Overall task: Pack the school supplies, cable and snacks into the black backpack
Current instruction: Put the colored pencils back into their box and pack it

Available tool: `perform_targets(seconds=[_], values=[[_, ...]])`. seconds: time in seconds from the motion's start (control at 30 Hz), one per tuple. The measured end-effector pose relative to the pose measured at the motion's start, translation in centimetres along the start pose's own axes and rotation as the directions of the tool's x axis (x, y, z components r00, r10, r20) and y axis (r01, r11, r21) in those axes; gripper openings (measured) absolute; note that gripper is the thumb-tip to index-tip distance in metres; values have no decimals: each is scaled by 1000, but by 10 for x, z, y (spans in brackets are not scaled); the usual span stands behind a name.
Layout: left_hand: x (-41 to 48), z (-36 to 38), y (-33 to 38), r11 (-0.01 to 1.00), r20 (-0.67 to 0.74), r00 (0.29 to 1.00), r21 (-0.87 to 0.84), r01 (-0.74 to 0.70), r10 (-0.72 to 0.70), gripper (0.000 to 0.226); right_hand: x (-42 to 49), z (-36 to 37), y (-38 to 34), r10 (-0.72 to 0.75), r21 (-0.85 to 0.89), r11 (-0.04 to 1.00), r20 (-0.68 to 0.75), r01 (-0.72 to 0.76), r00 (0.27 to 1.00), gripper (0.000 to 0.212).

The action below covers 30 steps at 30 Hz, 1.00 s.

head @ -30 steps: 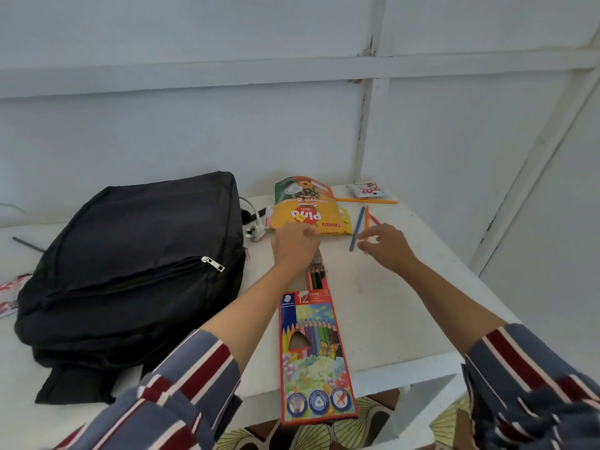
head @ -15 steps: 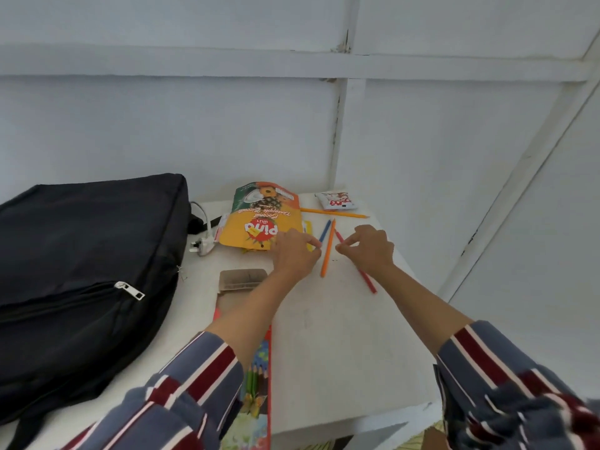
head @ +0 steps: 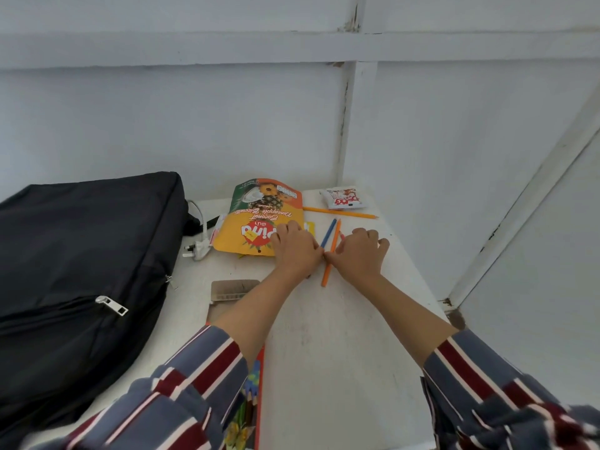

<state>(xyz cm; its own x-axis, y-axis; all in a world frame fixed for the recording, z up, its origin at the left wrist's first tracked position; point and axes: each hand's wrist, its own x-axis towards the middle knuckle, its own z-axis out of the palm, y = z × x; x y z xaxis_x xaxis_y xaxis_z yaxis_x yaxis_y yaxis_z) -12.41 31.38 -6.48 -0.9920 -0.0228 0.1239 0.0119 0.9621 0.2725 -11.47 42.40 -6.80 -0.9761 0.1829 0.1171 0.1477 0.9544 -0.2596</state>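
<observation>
The black backpack point(head: 81, 254) runs off the frame's left edge. The pencil box point(head: 257, 381) lies mostly under the left forearm point(head: 253, 306), its end cut by the bottom edge. The left hand point(head: 297, 251) covers a corner of the biscuit pack point(head: 256, 219) and the lower end of the blue pencil point(head: 328, 232); the right hand point(head: 358, 254) hides most of a pink pencil point(head: 342, 236). What either hand holds cannot be told. The sleeves point(head: 181, 384) are blurred.
</observation>
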Motion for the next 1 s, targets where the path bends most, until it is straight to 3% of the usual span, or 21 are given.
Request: perform_targets(seconds=[0.3, 0.53, 0.67, 0.8, 1.0], values=[[6, -4, 0, 989, 36, 996, -121, 88, -84, 31, -1, 0, -9, 144, 19, 989, 9, -145, 989, 42], [11, -13, 4, 920, 72, 978, -334, 206, -194, 30, -2, -8, -14, 332, 205, 916, 102, -346, 938, 42], [4, -23, -1, 789, 90, 980, -582, 195, -176, 30, -3, -19, -17, 365, 337, 861, 113, -381, 924, 34], [-7, -32, -8, 631, -11, 989, -770, 88, -150, 17, -9, -33, -20, 312, 499, 804, 110, -324, 944, 21], [-29, -42, -32, 469, -55, 991, -883, 8, -120, 33, -27, -40, -26, 134, 798, 537, 239, -273, 962, 8]])
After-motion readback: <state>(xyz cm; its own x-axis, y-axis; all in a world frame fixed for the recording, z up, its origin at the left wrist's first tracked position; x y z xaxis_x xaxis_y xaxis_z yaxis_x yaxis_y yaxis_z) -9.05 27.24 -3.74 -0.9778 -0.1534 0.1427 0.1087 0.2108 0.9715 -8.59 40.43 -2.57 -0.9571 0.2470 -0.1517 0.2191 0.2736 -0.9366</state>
